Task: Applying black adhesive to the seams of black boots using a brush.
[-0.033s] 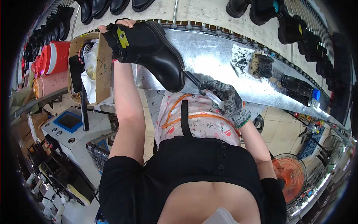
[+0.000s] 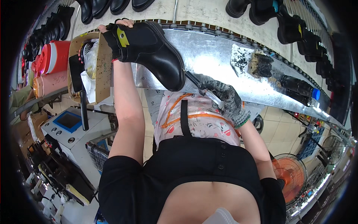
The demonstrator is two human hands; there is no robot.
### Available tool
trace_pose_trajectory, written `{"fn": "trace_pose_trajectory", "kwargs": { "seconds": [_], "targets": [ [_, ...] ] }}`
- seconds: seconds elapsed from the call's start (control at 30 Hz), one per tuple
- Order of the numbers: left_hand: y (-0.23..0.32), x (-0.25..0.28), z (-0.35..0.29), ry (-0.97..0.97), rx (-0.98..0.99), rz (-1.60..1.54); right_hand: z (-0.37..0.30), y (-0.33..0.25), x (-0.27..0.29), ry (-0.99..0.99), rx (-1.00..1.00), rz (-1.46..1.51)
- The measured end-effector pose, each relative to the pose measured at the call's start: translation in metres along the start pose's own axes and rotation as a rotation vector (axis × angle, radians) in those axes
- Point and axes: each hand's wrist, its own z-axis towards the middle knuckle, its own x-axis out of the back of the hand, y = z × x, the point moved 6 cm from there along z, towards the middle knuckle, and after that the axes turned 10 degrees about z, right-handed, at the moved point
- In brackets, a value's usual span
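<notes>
A black leather ankle boot (image 2: 156, 52) with a yellow-green tag (image 2: 122, 38) at its shaft hangs over the metal work surface, toe towards me. My left hand (image 2: 125, 23) is bare and closed around the top of the shaft; part of it is hidden behind the boot. My right hand (image 2: 228, 98), in a grey speckled knit glove, grips a slim pen-like tool (image 2: 192, 78) with a dark front part and a pale, clear-looking barrel. The tool's tip meets the sole edge near the toe; its exact kind cannot be made out.
On the metal surface (image 2: 201, 44) to the right are a black-stained cloth (image 2: 240, 58), a blackened sponge-like block (image 2: 261, 65) and a dark bottle with a blue cap (image 2: 316, 94). A cardboard box (image 2: 104, 71) of tools stands left. Beyond runs a conveyor edge, with boots (image 2: 289, 28) farther off.
</notes>
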Motion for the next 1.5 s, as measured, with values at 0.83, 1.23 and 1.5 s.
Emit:
{"fn": "trace_pose_trajectory", "kwargs": {
  "seconds": [0.83,1.23,1.5],
  "targets": [
    [0.067,-0.053,-0.080,0.526,-0.231,1.514,-0.019,0.020,0.036,0.370,-0.108,0.741],
    [0.073,-0.136,-0.150,0.561,-0.093,1.579,-0.014,0.008,0.040,0.503,0.008,0.420],
    [0.058,-0.171,-0.180,0.466,0.171,1.427,-0.013,-0.002,0.030,0.457,0.027,0.165]
  ]
}}
